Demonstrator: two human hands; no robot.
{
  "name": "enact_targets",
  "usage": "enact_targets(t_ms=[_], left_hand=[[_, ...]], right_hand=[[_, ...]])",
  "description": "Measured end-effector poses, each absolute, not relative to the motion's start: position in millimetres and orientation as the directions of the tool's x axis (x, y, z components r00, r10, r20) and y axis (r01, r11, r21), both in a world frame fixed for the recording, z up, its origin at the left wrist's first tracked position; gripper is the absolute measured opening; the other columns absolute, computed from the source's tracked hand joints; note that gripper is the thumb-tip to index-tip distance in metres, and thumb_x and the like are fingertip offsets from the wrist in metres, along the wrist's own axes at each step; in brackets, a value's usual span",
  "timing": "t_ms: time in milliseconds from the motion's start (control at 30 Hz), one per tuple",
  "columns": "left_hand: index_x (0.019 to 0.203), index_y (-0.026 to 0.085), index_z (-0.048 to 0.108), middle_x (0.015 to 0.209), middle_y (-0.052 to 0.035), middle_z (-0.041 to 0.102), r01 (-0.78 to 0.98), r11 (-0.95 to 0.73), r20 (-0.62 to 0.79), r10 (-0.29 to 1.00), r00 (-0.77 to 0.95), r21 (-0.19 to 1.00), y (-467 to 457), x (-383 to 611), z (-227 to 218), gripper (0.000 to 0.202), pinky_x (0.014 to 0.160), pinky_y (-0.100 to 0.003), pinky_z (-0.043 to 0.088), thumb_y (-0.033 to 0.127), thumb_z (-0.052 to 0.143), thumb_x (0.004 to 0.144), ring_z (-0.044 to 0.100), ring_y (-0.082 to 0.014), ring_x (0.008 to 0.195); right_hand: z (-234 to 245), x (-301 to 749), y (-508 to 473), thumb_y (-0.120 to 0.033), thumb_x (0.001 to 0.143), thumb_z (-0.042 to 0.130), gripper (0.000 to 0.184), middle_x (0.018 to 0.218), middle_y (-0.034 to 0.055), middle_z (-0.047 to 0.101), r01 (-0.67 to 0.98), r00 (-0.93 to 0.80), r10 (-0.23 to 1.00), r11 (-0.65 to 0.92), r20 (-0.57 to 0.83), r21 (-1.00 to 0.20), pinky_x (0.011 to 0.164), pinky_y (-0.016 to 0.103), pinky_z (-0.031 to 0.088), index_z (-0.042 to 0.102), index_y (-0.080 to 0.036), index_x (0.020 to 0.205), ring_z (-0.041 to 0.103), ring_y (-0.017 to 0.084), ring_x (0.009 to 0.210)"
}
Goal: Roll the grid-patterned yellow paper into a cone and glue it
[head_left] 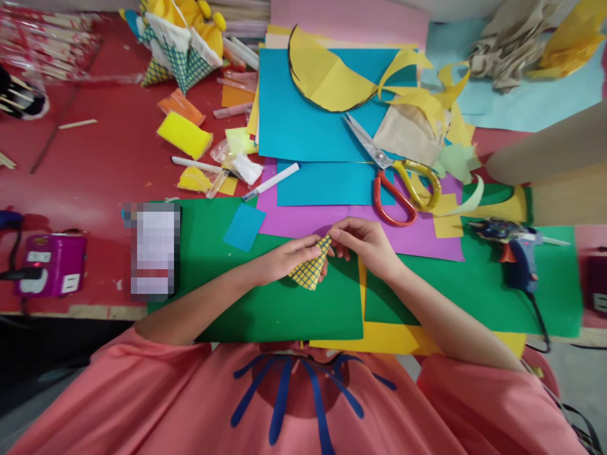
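Observation:
A small yellow paper cone [308,275] with a dark criss-cross pattern is held over the green sheet [284,322], its point up and to the right. My left hand [289,258] wraps round its wide part, thumb on the near face and fingertips showing behind. With thumb and forefinger my right hand [363,243] pinches the cone's tip; the other fingers curl beneath. Just beyond the hands lie a purple sheet [294,218], a blue paper square [245,226] and a white marker [271,181].
Scissors [379,151] with red and yellow handles lie open on blue sheets [303,139]. A blue glue gun [521,259] rests at right. Yellow clay [184,134], a finished cone bundle [183,50], a purple power socket [52,265] and a blurred-out phone-like object [154,249] are on the left.

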State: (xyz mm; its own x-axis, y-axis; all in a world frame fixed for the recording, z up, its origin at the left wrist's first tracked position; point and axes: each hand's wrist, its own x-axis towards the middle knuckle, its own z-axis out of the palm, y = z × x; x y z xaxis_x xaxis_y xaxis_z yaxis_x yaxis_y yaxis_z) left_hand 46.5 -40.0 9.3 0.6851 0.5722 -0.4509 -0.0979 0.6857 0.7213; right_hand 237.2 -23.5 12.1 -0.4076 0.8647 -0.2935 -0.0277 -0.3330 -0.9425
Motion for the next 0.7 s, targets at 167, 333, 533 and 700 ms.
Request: enact_targets(t_ms=[167,333,533,700], left_hand=[[0.097,0.017,0.056,0.075,-0.0030,0.065,-0.094,0.675,-0.435,0.568,0.698,0.732,-39.2,46.4,9.5,0.028,0.060,-0.024,0.050,0.041,0.059,0.083,0.064,-0.0139,0.068],[0.097,0.016,0.055,0.077,-0.0036,0.065,-0.075,0.680,-0.448,0.557,0.699,0.729,-38.6,46.1,10.1,0.028,0.060,-0.024,0.050,0.040,0.059,0.084,0.064,-0.0140,0.068],[0.092,0.015,0.056,0.077,-0.0035,0.065,-0.041,0.630,-0.440,0.586,0.680,0.776,-37.6,46.7,12.5,0.028,0.063,-0.023,0.049,0.041,0.058,0.084,0.063,-0.0123,0.069],[0.096,0.014,0.055,0.084,-0.0054,0.066,-0.014,0.648,-0.470,0.566,0.677,0.761,-37.2,46.1,13.8,0.034,0.066,-0.026,0.050,0.043,0.063,0.079,0.065,-0.0152,0.074]], right_hand=[[11.7,238.5,-23.6,-0.037,0.081,0.062,0.024,0.060,-0.0023,0.058,-0.037,-0.410,0.864,-0.335,-0.291,-0.942,0.041,0.016,0.040,0.061,-0.014,0.076,0.052,0.005,0.047],[9.8,237.0,-26.2,-0.040,0.082,0.060,0.025,0.059,-0.0032,0.058,-0.034,-0.432,0.858,-0.324,-0.279,-0.945,0.040,0.017,0.040,0.059,-0.015,0.082,0.052,0.006,0.046],[12.9,231.0,-29.4,-0.038,0.076,0.067,0.025,0.058,-0.0049,0.054,-0.002,-0.445,0.859,-0.285,-0.254,-0.959,0.040,0.016,0.037,0.058,-0.015,0.081,0.048,0.004,0.046],[13.1,232.2,-28.7,-0.039,0.076,0.068,0.026,0.058,-0.0042,0.055,-0.006,-0.417,0.869,-0.296,-0.266,-0.955,0.041,0.016,0.037,0.059,-0.014,0.081,0.048,0.004,0.047]])
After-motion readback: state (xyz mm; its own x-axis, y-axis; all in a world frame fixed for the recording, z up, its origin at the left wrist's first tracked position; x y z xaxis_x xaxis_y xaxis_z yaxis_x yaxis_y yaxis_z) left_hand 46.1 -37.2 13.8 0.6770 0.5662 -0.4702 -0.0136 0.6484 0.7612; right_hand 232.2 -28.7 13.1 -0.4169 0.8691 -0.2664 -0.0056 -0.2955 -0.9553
